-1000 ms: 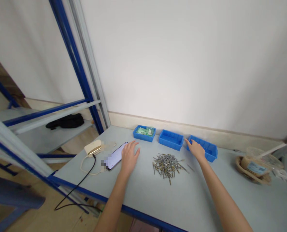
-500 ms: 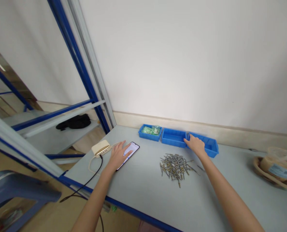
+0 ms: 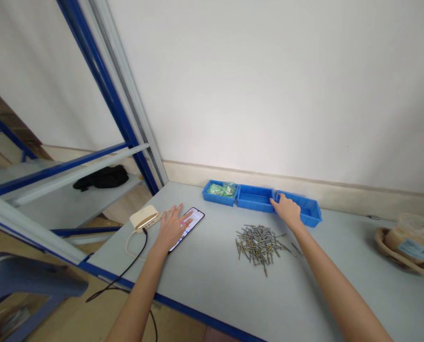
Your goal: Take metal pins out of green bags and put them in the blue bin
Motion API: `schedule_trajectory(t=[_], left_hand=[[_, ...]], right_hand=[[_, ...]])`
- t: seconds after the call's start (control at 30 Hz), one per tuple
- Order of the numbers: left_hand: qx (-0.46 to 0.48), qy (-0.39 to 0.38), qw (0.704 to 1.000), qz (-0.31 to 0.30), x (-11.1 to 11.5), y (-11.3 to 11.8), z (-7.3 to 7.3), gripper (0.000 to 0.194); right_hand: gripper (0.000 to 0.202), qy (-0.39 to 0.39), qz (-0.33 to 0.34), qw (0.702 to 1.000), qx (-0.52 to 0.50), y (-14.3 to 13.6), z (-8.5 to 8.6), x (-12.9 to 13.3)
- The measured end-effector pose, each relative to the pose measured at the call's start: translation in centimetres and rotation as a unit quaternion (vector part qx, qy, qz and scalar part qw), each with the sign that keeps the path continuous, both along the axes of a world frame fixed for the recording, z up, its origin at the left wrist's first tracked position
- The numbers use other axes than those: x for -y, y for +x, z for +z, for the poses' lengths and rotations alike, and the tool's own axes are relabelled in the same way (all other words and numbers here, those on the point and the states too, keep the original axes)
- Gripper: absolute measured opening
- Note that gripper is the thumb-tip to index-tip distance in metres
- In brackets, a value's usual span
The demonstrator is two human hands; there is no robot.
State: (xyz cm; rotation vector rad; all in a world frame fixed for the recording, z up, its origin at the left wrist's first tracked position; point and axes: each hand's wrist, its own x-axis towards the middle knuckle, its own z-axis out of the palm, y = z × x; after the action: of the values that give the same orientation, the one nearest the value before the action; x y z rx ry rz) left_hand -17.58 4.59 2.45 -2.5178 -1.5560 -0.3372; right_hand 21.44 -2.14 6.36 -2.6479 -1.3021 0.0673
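My left hand [image 3: 172,229] lies with its fingers spread over a smartphone [image 3: 195,219] whose screen is lit; the hand covers part of it. Toward the back of the table, my right hand [image 3: 286,210] grips the near left side of the right-hand blue bin [image 3: 311,219]; some fingertips are hidden. To its left a second blue bin [image 3: 255,205] has nothing in it. The third blue bin [image 3: 218,199] holds green-and-clear plastic packets [image 3: 223,189]. In front of the bins is a loose pile of thin metal pins [image 3: 258,244] that look like blind rivets.
A cream box [image 3: 144,217] with cables stands left of the phone. At the right is a brown tray [image 3: 385,244] with a labelled container. A blue-and-grey frame [image 3: 108,90] rises at the left, a stool [image 3: 30,280] below. The wall [image 3: 255,95] borders the table behind.
My view has shifted slightly. My left hand has drawn back a little across the phone, its fingers more spread, and the screen content differs. My right hand stays at the bin.
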Motion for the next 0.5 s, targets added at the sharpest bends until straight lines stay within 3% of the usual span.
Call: schedule_trajectory(t=[0.13,0.23,0.3,0.4,0.43,0.5], left_hand=[[0.051,-0.005,0.999,0.002,0.4,0.2,0.3,0.044],[0.12,0.005,0.993,-0.007,1.1,0.4,1.1,0.05],[0.172,0.015,0.985,-0.015,1.8,0.5,1.8,0.054],[0.255,0.026,0.966,-0.027,3.0,0.6,2.8,0.058],[0.282,0.027,0.959,-0.033,3.5,0.5,3.1,0.059],[0.328,0.025,0.943,-0.042,4.6,0.3,3.6,0.06]], right_hand=[[0.051,0.027,0.002,0.999,0.034,-0.3,0.2,0.3],[0.047,0.123,0.038,0.983,0.133,-1.5,0.9,0.3],[0.042,0.162,0.142,0.959,0.185,-3.2,1.5,0.0],[0.033,0.109,0.384,0.896,0.194,-7.2,1.8,-1.1],[0.032,0.086,0.419,0.883,0.193,-8.8,1.7,-1.6],[0.03,0.076,0.422,0.883,0.192,-11.5,1.5,-2.8]])
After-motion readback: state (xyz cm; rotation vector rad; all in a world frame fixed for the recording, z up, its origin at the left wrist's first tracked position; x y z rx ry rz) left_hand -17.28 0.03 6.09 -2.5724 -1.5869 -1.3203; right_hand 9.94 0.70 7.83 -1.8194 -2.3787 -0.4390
